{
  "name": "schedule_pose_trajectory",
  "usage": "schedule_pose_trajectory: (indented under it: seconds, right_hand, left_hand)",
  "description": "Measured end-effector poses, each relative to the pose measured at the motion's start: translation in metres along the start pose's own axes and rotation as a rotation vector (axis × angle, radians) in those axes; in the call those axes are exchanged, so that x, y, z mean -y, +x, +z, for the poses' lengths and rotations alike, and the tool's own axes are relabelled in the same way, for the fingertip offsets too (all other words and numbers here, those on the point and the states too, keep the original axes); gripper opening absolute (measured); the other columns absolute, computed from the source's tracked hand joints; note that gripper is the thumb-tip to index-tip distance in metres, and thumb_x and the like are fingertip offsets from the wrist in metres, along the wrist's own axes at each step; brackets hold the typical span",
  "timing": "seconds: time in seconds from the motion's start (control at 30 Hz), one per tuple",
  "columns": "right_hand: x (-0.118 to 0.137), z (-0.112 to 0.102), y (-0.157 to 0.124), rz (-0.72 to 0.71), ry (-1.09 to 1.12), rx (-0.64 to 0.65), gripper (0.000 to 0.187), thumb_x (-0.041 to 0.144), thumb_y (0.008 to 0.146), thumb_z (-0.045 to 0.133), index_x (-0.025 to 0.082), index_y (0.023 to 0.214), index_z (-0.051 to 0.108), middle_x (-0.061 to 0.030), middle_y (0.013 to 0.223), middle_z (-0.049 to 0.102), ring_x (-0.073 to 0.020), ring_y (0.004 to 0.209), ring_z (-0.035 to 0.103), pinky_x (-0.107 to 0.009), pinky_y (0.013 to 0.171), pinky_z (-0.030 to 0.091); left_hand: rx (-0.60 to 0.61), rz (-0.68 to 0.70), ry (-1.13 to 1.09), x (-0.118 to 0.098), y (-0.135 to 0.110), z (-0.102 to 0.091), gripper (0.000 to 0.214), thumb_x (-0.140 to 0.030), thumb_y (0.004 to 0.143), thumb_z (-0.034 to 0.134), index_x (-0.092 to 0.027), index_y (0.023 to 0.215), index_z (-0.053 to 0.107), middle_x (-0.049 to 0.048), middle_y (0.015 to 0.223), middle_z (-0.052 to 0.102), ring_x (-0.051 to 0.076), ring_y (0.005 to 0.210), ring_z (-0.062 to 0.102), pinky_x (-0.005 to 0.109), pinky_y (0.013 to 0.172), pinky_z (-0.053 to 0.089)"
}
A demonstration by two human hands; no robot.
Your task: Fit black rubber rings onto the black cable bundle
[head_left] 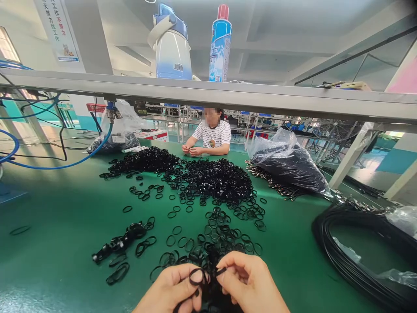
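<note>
At the bottom centre, my left hand point(177, 287) pinches a black ring point(196, 277) between thumb and fingers. More dark pieces show below it, partly hidden by the fingers. Close beside it on the right, my right hand point(244, 278) is closed on another black ring point(221, 271), seen nearly edge-on. Both hands are above a loose spread of black rings point(224, 237) on the green tabletop point(65, 226). Farther back lie two large heaps of the same rings, a left heap point(146, 160) and a right heap point(218, 180).
A row of bunched rings point(119, 243) lies to the left. Coiled black cable point(339, 256) and a plastic bag of black cables point(286, 161) are on the right. Overhead, a shelf point(208, 91) holds a thermos point(172, 48) and a spray can point(220, 48). A co-worker point(213, 134) sits opposite.
</note>
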State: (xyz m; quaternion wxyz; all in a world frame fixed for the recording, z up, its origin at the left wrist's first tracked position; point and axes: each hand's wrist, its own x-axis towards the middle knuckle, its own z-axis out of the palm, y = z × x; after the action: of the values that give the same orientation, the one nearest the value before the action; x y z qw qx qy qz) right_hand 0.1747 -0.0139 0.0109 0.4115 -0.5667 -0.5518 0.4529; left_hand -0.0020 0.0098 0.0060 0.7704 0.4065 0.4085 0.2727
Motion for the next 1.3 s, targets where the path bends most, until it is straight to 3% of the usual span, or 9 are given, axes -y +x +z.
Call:
schedule_pose_trajectory:
  seconds: [0.13, 0.27, 0.5, 0.63, 0.73, 0.8, 0.93, 1.1, 1.3]
  right_hand:
    - [-0.006, 0.0, 0.001, 0.054, 0.143, 0.093, 0.026, 0.037, 0.075, 0.062, 0.013, 0.08, 0.067, 0.0002, 0.055, 0.057, -0.0088, 0.044, 0.047, -0.021, 0.046, 0.038]
    - [-0.015, 0.003, -0.001, 0.047, 0.212, 0.152, 0.036, 0.044, 0.075, 0.065, 0.011, 0.088, 0.067, -0.0036, 0.067, 0.061, -0.0126, 0.056, 0.057, -0.023, 0.054, 0.043]
    - [-0.013, 0.002, 0.002, -0.009, 0.245, 0.039, 0.018, 0.028, 0.063, 0.074, 0.013, 0.073, 0.069, 0.0003, 0.061, 0.06, -0.0126, 0.058, 0.055, -0.024, 0.057, 0.043]
    - [-0.004, -0.008, 0.003, 0.028, 0.289, -0.01, 0.019, 0.029, 0.068, 0.071, 0.013, 0.076, 0.065, 0.0029, 0.058, 0.056, -0.0099, 0.052, 0.053, -0.02, 0.049, 0.041]
    - [0.0, -0.01, 0.002, 0.04, 0.319, 0.019, 0.027, 0.038, 0.071, 0.069, 0.013, 0.076, 0.061, 0.0001, 0.06, 0.061, -0.0091, 0.049, 0.054, -0.019, 0.046, 0.039]
    - [0.001, -0.009, 0.001, 0.04, 0.346, 0.067, 0.032, 0.043, 0.073, 0.068, 0.013, 0.075, 0.06, -0.0016, 0.062, 0.063, -0.0093, 0.049, 0.056, -0.019, 0.047, 0.039]
    - [0.0, -0.006, 0.001, 0.054, 0.392, 0.122, 0.035, 0.045, 0.071, 0.071, 0.013, 0.078, 0.058, -0.0025, 0.066, 0.065, -0.0102, 0.054, 0.059, -0.019, 0.049, 0.041]
    - [-0.004, 0.0, 0.001, 0.044, 0.365, 0.079, 0.033, 0.041, 0.069, 0.072, 0.012, 0.078, 0.059, -0.0018, 0.064, 0.064, -0.0099, 0.052, 0.059, -0.019, 0.047, 0.041]
    - [-0.007, 0.002, 0.0, 0.005, 0.293, 0.006, 0.029, 0.04, 0.07, 0.07, 0.014, 0.078, 0.06, -0.002, 0.063, 0.064, -0.0108, 0.05, 0.058, -0.021, 0.048, 0.043]
  left_hand:
    - [-0.015, 0.062, 0.185, 0.006, 0.006, -0.007, 0.053, -0.07, 0.062, 0.061, -0.017, 0.07, 0.058, -0.0074, 0.036, 0.049, 0.001, 0.025, 0.018, 0.017, 0.028, 0.005]
    - [-0.04, 0.16, 0.259, 0.003, 0.004, 0.002, 0.053, -0.062, 0.061, 0.069, -0.018, 0.087, 0.063, -0.0096, 0.047, 0.048, 0.0, 0.029, 0.017, 0.018, 0.031, 0.007]
    - [-0.223, 0.327, 0.479, -0.002, 0.002, 0.001, 0.044, -0.059, 0.065, 0.067, -0.015, 0.063, 0.063, -0.0073, 0.05, 0.04, 0.007, 0.046, 0.027, 0.02, 0.043, 0.017]
    - [-0.234, 0.235, 0.467, -0.002, 0.003, -0.007, 0.044, -0.065, 0.071, 0.055, -0.021, 0.067, 0.05, -0.0122, 0.047, 0.023, 0.008, 0.042, 0.018, 0.021, 0.039, 0.012]
    - [-0.148, 0.23, 0.533, -0.002, 0.001, -0.008, 0.04, -0.059, 0.076, 0.055, -0.02, 0.067, 0.05, -0.0115, 0.049, 0.027, 0.008, 0.044, 0.02, 0.021, 0.041, 0.014]
    - [-0.114, 0.274, 0.636, -0.003, -0.002, -0.007, 0.034, -0.051, 0.075, 0.062, -0.018, 0.084, 0.056, -0.0101, 0.054, 0.033, 0.009, 0.051, 0.029, 0.02, 0.047, 0.021]
    - [-0.158, 0.265, 0.757, -0.006, -0.008, 0.0, 0.06, -0.044, 0.07, 0.069, -0.022, 0.122, 0.049, -0.0097, 0.058, 0.037, 0.013, 0.056, 0.037, 0.021, 0.054, 0.028]
    - [-0.175, 0.302, 0.62, -0.01, -0.008, 0.011, 0.039, -0.055, 0.076, 0.056, -0.019, 0.082, 0.071, -0.0046, 0.058, 0.043, 0.014, 0.059, 0.037, 0.023, 0.057, 0.028]
    - [-0.204, 0.258, 0.428, -0.004, -0.004, 0.013, 0.037, -0.055, 0.07, 0.063, -0.018, 0.062, 0.06, -0.0092, 0.046, 0.033, 0.009, 0.046, 0.023, 0.023, 0.046, 0.018]
